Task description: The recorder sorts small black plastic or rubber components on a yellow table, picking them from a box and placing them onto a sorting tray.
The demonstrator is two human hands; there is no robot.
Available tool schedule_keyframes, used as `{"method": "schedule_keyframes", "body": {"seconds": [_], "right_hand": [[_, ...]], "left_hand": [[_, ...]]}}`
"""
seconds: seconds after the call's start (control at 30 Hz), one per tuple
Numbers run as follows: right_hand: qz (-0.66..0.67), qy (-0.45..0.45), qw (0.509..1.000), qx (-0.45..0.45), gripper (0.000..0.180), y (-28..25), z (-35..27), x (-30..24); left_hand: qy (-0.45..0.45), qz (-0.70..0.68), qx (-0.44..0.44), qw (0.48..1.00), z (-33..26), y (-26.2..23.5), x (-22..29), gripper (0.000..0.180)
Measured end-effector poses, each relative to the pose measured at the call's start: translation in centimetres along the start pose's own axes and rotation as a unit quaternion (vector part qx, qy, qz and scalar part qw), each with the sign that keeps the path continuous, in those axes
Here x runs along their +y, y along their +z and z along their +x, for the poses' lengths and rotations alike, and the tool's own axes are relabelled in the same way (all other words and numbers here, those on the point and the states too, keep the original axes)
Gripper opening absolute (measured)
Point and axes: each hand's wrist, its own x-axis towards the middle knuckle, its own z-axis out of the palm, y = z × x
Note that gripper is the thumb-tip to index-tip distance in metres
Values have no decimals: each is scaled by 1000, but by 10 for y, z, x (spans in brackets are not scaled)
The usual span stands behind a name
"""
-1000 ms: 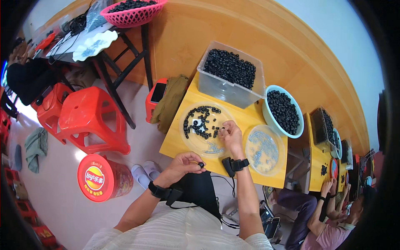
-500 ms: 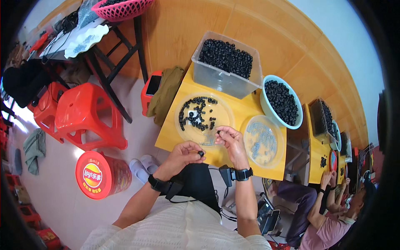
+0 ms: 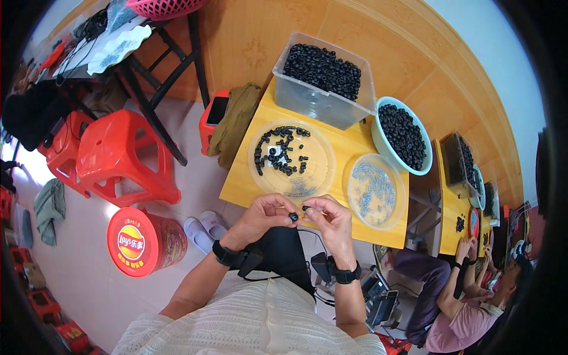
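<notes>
My left hand pinches a small black ring-like part between thumb and fingertips, in front of the table's near edge. Just to its right, my right hand holds a smaller black piece in a pinch. The two parts are close together, with a small gap between them. Beyond my hands lies a clear round tray with several black parts and a patch of small silvery pieces. A second clear round tray, to the right, carries many small silvery pieces.
A clear plastic bin full of black parts stands at the table's back. Beside it is a light-blue bowl of similar parts. Red stools and a red-lidded tub are at left. Another person works at right.
My right hand has come down and left toward my left hand. My left hand has shifted slightly right and up, bringing the two black parts close together.
</notes>
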Motion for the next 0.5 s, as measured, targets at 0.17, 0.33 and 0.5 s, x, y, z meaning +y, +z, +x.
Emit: {"method": "schedule_keyframes", "body": {"seconds": [0.17,0.33,0.5], "right_hand": [[-42,-13,999,24,14,8,-6,-17],[-141,-77,986,36,16,11,-7,-22],[-299,-169,938,43,16,23,-8,-39]], "left_hand": [[12,-28,-11,999,3,2,1,15],[18,-39,-3,999,3,4,3,15],[25,-22,-2,999,3,1,1,16]]}}
